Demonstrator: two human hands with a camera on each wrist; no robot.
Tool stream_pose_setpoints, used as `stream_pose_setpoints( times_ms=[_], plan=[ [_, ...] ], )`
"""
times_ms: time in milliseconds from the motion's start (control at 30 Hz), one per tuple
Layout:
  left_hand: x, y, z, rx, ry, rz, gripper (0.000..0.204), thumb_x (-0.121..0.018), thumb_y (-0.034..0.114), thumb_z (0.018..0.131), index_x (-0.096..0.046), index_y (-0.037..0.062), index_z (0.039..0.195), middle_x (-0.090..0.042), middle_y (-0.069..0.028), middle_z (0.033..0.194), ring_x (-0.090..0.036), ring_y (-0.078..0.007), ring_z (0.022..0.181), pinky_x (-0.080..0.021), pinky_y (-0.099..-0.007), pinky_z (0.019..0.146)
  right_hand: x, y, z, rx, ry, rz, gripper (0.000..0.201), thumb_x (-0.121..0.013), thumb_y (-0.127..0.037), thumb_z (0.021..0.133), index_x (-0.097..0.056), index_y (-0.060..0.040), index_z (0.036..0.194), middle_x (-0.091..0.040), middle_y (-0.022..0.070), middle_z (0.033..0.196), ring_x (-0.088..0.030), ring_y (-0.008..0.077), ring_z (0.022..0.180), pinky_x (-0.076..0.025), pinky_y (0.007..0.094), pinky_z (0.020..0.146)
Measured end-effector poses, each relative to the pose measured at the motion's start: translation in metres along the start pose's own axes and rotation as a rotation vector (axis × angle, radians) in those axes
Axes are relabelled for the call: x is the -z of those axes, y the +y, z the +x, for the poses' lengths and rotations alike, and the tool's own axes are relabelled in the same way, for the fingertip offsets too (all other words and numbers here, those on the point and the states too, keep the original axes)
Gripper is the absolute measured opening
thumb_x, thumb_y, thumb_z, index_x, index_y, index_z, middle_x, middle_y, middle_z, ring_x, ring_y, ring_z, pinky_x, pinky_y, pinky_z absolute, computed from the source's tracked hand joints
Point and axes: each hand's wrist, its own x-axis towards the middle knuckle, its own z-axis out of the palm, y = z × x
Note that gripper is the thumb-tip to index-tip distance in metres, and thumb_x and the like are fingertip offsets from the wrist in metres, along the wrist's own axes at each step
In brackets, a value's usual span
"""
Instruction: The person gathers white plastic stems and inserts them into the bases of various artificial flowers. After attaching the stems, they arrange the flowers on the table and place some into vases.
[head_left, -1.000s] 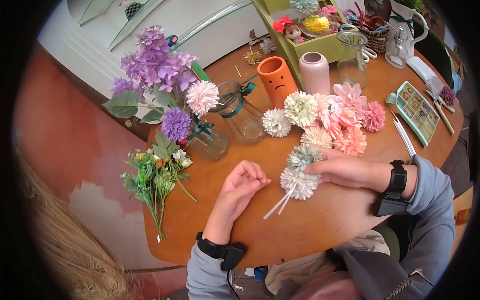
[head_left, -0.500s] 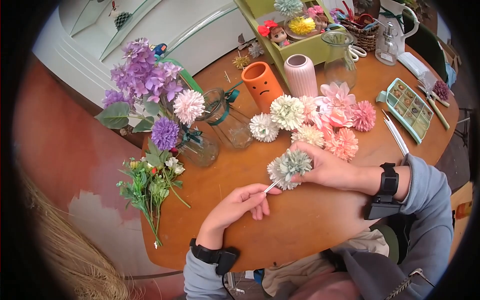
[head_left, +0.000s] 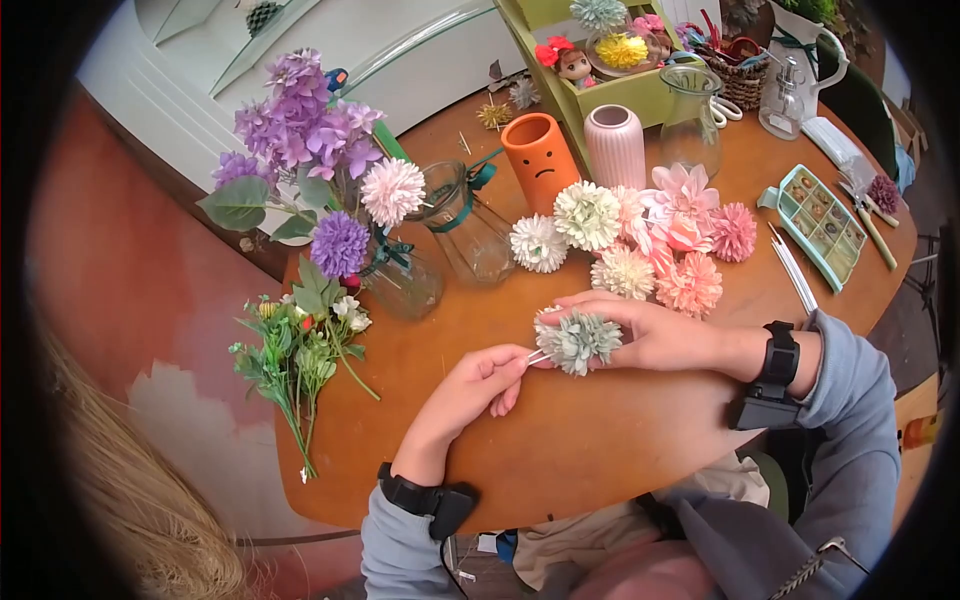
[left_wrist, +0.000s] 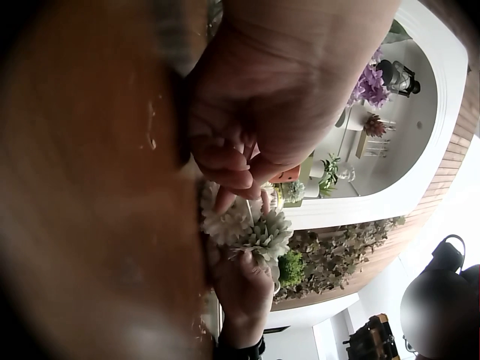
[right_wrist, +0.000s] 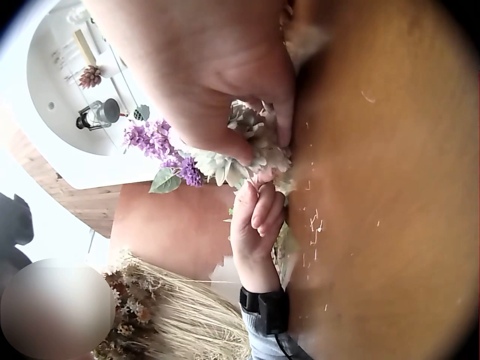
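My right hand [head_left: 655, 332] grips a grey-green pompom flower [head_left: 583, 346] together with a white one [left_wrist: 227, 226], their heads side by side over the table. In the head view the white head is mostly hidden behind the grey-green one and the fingers. Two thin white stems [head_left: 538, 357] stick out to the left of the heads. At their ends, my left hand [head_left: 475, 388] pinches them between thumb and fingertips. In the right wrist view the left hand [right_wrist: 256, 217] sits close under the petals.
Beyond the hands lie several pink, coral and cream flowers [head_left: 690, 285]. Behind them stand an orange vase [head_left: 538, 170], a pink vase [head_left: 616, 150] and glass vases [head_left: 470, 235]. Green sprigs [head_left: 300, 370] lie at left; white sticks [head_left: 793, 268] and a compartment box [head_left: 822, 228] are at right.
My left hand moved in from being apart and took hold of the stem ends. The right hand turned the two flowers, so the grey-green head now covers most of the white one.
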Motion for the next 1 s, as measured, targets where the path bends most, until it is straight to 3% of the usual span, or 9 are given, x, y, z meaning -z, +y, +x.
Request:
stream_pose_setpoints(
  times_ms=[33, 133, 233, 333, 367, 667, 867, 1000],
  plan=[
    [0.001, -0.001, 0.000, -0.012, 0.002, -0.001, 0.034, -0.046, 0.028, 0.097, -0.060, 0.0012, 0.111, -0.047, 0.0061, 0.060, -0.043, -0.0017, 0.055, -0.033, -0.0164, 0.050, 0.000, -0.002, 0.000, 0.015, -0.012, -0.017, 0.056, -0.058, -0.008, 0.088, -0.035, -0.0093, 0.139, -0.038, 0.0088, 0.140, -0.034, 0.0174, 0.129, -0.029, 0.0351, 0.108],
    [0.005, -0.007, 0.002, -0.056, 0.124, 0.020, 0.030, -0.047, 0.026, 0.096, -0.060, 0.0013, 0.110, -0.049, 0.0057, 0.061, -0.045, -0.0022, 0.055, -0.035, -0.0165, 0.052, -0.001, -0.027, 0.000, -0.225, 0.009, 0.474, 0.063, -0.057, -0.009, 0.089, -0.025, -0.0117, 0.144, -0.030, 0.0087, 0.145, -0.032, 0.0180, 0.130, -0.029, 0.0344, 0.107],
    [0.006, -0.006, 0.003, -0.111, 0.197, 0.131, 0.027, -0.049, 0.023, 0.096, -0.060, 0.0010, 0.108, -0.051, 0.0046, 0.063, -0.048, -0.0029, 0.058, -0.037, -0.0168, 0.053, -0.001, -0.013, 0.003, -0.263, 0.059, 0.440, 0.068, -0.056, -0.011, 0.091, -0.017, -0.0120, 0.146, -0.027, 0.0101, 0.145, -0.034, 0.0177, 0.129, -0.031, 0.0331, 0.105],
    [0.006, -0.005, 0.002, -0.153, 0.219, 0.128, 0.026, -0.050, 0.021, 0.095, -0.062, 0.0011, 0.107, -0.055, 0.0031, 0.066, -0.050, -0.0034, 0.059, -0.040, -0.0171, 0.054, -0.001, -0.016, 0.002, -0.320, 0.097, 0.527, 0.066, -0.055, -0.011, 0.092, -0.017, -0.0097, 0.146, -0.033, 0.0115, 0.140, -0.034, 0.0166, 0.128, -0.032, 0.0326, 0.104],
    [0.007, -0.005, 0.002, -0.155, 0.212, 0.118, 0.026, -0.051, 0.021, 0.095, -0.062, 0.0007, 0.107, -0.056, 0.0024, 0.067, -0.051, -0.0037, 0.060, -0.040, -0.0173, 0.055, -0.005, -0.001, 0.002, -0.245, 0.105, 0.481, 0.067, -0.055, -0.007, 0.090, -0.017, -0.0085, 0.145, -0.035, 0.0107, 0.137, -0.038, 0.0167, 0.126, -0.034, 0.0319, 0.102],
    [0.005, -0.007, 0.002, -0.075, 0.085, 0.119, 0.022, -0.056, 0.020, 0.092, -0.065, 0.0003, 0.099, -0.063, -0.0012, 0.071, -0.057, -0.0056, 0.063, -0.043, -0.0179, 0.056, -0.006, -0.011, 0.004, -0.249, 0.015, 0.567, 0.075, -0.058, 0.006, 0.084, -0.017, -0.0104, 0.145, -0.037, 0.0084, 0.137, -0.043, 0.0156, 0.122, -0.037, 0.0296, 0.101],
    [0.003, -0.006, 0.002, -0.072, 0.056, 0.123, 0.021, -0.057, 0.019, 0.091, -0.066, 0.0014, 0.098, -0.065, -0.0022, 0.071, -0.058, -0.0060, 0.063, -0.043, -0.0175, 0.056, -0.010, 0.003, 0.002, -0.150, -0.085, 0.511, 0.054, -0.057, 0.009, 0.082, -0.036, -0.0081, 0.129, -0.049, 0.0033, 0.121, -0.048, 0.0112, 0.113, -0.041, 0.0280, 0.095],
    [0.007, -0.005, 0.003, -0.104, 0.160, 0.087, 0.020, -0.058, 0.016, 0.090, -0.066, 0.0009, 0.099, -0.065, -0.0024, 0.076, -0.059, -0.0067, 0.067, -0.044, -0.0178, 0.059, -0.007, -0.006, 0.000, -0.256, -0.007, 0.556, 0.045, -0.056, 0.010, 0.081, -0.039, -0.0072, 0.118, -0.052, 0.0004, 0.110, -0.050, 0.0087, 0.105, -0.042, 0.0268, 0.090]
  ],
)
